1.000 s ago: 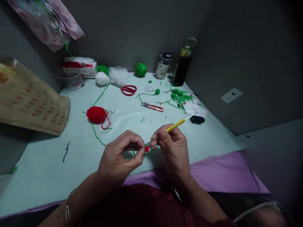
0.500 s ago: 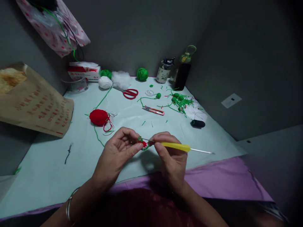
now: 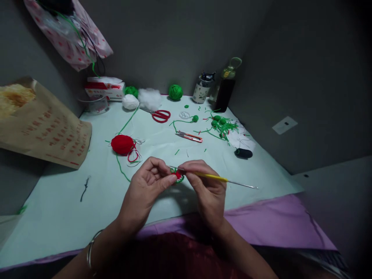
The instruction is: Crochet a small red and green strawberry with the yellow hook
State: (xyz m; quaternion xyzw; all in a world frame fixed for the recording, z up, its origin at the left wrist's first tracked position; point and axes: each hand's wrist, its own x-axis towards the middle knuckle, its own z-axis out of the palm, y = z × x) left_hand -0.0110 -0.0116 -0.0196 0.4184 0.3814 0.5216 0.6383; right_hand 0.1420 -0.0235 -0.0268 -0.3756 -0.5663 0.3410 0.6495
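Note:
Between thumb and fingers, my left hand (image 3: 144,188) pinches a small crochet piece (image 3: 178,176), red in the middle with a green and white edge. My right hand (image 3: 207,188) grips a crochet hook (image 3: 213,177) by its yellow handle. One metal end reaches left to the green loop on top of the piece; the other sticks out to the right. Both hands are close together above the table's near edge. A green strand of yarn (image 3: 121,169) runs from behind my left hand toward the red yarn ball (image 3: 123,144). Fingers partly cover the piece.
Red-handled scissors (image 3: 161,116) and orange thread snips (image 3: 189,136) lie beyond my hands. Green yarn scraps (image 3: 226,126) and a black roll (image 3: 243,153) are at right. A paper bag (image 3: 55,135) stands left; a bottle (image 3: 225,91) and green yarn ball (image 3: 175,92) stand at the back.
My right hand has moved slightly left, bringing the hook's tip further across the green loop. The hook has turned a little, and its handle now shows narrower.

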